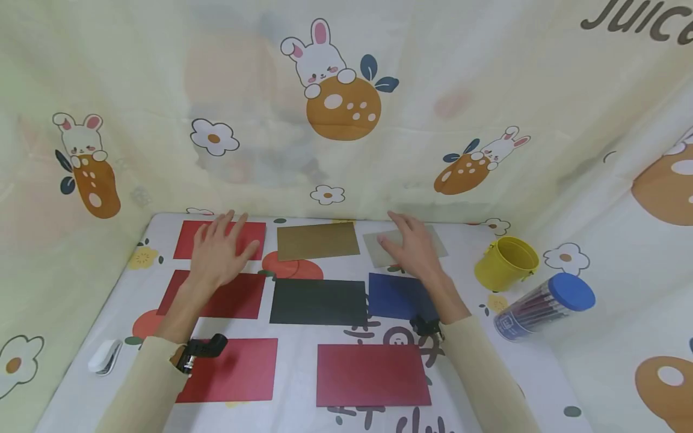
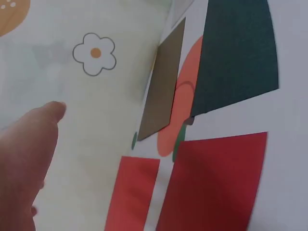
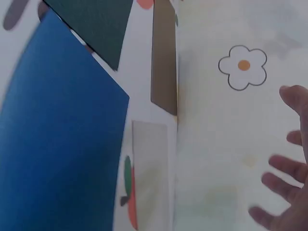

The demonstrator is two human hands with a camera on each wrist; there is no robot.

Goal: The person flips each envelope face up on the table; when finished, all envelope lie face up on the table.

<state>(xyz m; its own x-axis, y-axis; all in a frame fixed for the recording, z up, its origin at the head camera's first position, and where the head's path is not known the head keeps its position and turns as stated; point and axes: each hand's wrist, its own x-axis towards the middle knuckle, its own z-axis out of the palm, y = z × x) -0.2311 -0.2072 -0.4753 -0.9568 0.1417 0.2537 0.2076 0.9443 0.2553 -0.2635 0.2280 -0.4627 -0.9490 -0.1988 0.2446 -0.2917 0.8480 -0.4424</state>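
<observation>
Two bare hands are in my charge, and neither grips anything. I have the left hand (image 1: 216,252) spread and loose above the bright red sheet (image 1: 257,231). The right hand (image 1: 414,246), fingers apart and empty, is over the pale sheet (image 3: 151,168) and looks clear of it in the right wrist view; whether the left touches paper I cannot quite tell, though it seems raised.

Between the hands lies the brown sheet (image 1: 318,242), with the dark green sheet (image 1: 318,302) bodyward of it. Bodyward of the left hand is the dark red sheet (image 1: 233,297); the blue sheet (image 1: 397,296) lies bodyward of the right, partly under its wrist. Outward of the right hand stand a yellow bucket (image 1: 489,270) and a pen jar (image 1: 533,313).

To handle these well, I judge that thin, flat stock offers little edge. I would lower one fingertip onto a near border, nudge until a corner rises, then pinch lightly with the thumb to avoid creasing. To square a sheet, straight fingers should press evenly. I would also hold the right wrist camera (image 1: 426,326) high, lest it drag the blue sheet askew.
</observation>
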